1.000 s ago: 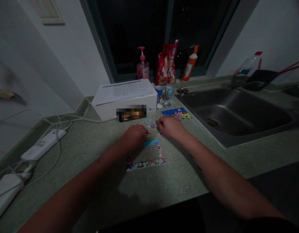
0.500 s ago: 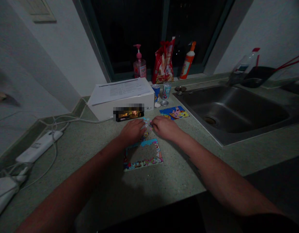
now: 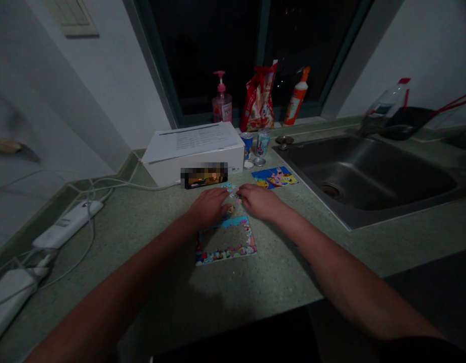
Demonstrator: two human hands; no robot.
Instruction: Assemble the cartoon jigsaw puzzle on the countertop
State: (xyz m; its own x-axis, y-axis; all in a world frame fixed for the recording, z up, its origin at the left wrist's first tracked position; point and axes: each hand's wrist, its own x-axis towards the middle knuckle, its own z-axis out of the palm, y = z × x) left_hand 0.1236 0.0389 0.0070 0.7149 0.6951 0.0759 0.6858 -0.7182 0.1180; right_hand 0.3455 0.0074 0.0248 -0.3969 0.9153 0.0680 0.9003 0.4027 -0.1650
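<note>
Several loose jigsaw pieces (image 3: 231, 189) lie between my hands on the counter. My left hand (image 3: 209, 205) rests over them from the left, thumb and fingers apart, with a yellowish piece by the thumb. From the right, my right hand (image 3: 261, 200) reaches to the same pieces, fingers bent downward and apart, fingertips at the pile's edge. No piece shows lifted in either hand; parts of the pile are hidden under the fingers. Nearer to me lies a joined jigsaw border (image 3: 227, 253) with a bare middle, its upper left corner covered by my left hand and wrist.
Behind the hands are a phone (image 3: 206, 177), a white box (image 3: 195, 166) with paper on top, a cartoon picture card (image 3: 276, 177) and two small cans (image 3: 263, 143). A metal sink (image 3: 349, 201) lies right, power strips (image 3: 66, 224) and cables left.
The whole view has shifted slightly to the right. My hands stay over the pieces, with only small finger movements; the border and other things keep their places.
</note>
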